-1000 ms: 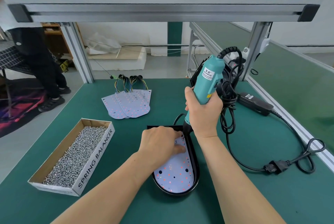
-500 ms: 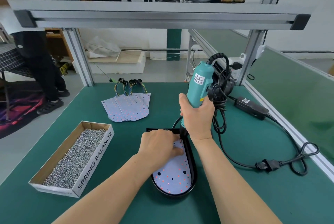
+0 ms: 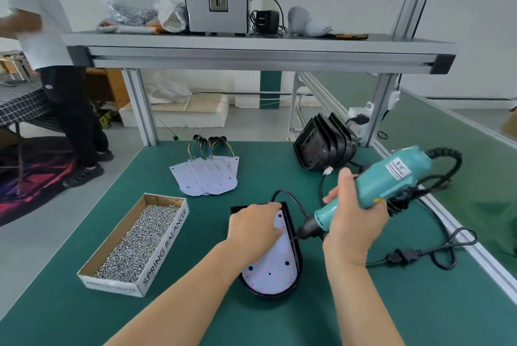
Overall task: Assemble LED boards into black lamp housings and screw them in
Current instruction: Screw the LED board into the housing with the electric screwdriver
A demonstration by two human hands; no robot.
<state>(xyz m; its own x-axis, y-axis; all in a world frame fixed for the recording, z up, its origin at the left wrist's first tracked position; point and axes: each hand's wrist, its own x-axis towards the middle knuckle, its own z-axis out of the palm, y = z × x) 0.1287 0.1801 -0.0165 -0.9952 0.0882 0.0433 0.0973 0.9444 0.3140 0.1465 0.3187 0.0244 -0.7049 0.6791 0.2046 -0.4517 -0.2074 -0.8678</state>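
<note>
Clamped round the electric screwdriver (image 3: 391,180), the right hand (image 3: 352,222) has tilted it rightward off the LED board (image 3: 272,264). The left hand (image 3: 254,227) still presses the board flat inside the black housing (image 3: 298,267), mid-desk (image 3: 195,303). That screw looks seated.

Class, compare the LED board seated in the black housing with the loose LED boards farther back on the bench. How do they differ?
The seated board lies inside the black housing; the loose boards lie bare on the green mat. The seated board is single, with the left hand resting on it; the loose boards overlap, untouched. Both are pale, round-ended and dotted with reddish LEDs.
</note>
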